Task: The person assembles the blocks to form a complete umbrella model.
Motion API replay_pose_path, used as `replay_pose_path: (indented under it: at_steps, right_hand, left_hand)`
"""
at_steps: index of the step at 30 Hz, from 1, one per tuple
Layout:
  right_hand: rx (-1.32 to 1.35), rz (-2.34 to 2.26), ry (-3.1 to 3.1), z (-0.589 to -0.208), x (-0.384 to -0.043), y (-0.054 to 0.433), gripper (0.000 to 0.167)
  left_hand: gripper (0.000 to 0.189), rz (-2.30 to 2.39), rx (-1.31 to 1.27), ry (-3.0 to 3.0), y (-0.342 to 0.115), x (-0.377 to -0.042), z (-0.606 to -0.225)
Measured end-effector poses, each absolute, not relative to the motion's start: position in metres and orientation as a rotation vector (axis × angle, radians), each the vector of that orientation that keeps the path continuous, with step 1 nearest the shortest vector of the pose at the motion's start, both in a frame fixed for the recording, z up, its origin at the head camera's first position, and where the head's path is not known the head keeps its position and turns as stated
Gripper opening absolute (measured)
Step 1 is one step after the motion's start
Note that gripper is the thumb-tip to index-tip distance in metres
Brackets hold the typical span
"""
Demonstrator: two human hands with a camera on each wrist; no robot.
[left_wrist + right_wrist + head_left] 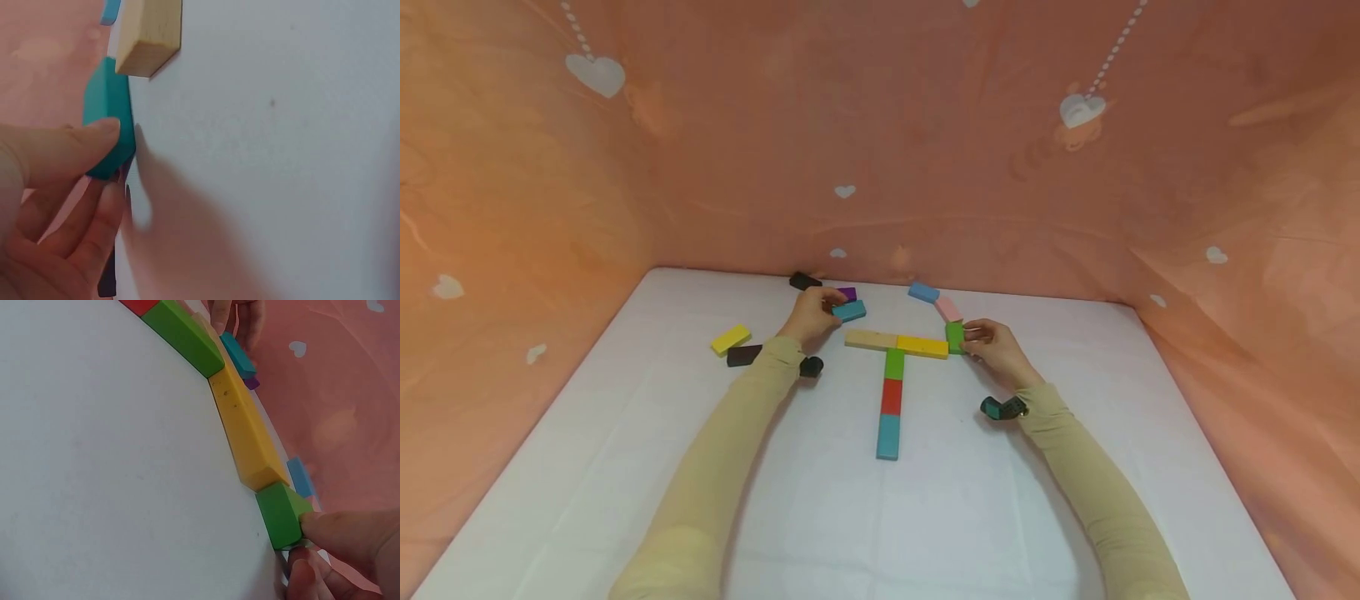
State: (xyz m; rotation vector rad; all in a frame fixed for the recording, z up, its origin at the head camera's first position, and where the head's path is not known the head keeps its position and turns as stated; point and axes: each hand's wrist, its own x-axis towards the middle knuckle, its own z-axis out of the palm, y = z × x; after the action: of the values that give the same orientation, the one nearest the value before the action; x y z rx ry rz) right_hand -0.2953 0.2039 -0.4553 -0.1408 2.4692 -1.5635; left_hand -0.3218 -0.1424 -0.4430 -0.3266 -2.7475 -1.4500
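My left hand (814,315) pinches a teal block (850,312) between thumb and fingers, just beyond the natural wood block (870,339). In the left wrist view, the thumb lies on the face of that teal block (110,119). On the other side, my right hand (996,348) grips a green block (955,337) by its right side. This block meets the right end of a yellow-orange block (922,347), as the right wrist view shows. A pink block (948,309) and a blue block (923,292) curve away behind the gripped green one.
Below the crossbar runs a stem of green (895,364), red (891,397) and teal (888,437) blocks. Loose on the left lie a yellow block (731,339) and dark blocks (743,356). A purple block (848,293) and a black one (805,281) lie near the back edge.
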Motion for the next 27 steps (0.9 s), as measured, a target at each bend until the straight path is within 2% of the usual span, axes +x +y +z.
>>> replay_pose_path:
  at_steps: [18,27]
  right_hand:
    - [-0.137,-1.552,2.484,-0.461,-0.296,0.204,0.040]
    - [-0.177,-1.603,2.461,-0.460,-0.295,0.206,0.041]
  left_hand:
    - [0.044,-1.530,-0.015,-2.591,-0.148,-0.322,-0.453]
    - [0.045,-1.576,0.088,-2.580,-0.151,-0.319,-0.447]
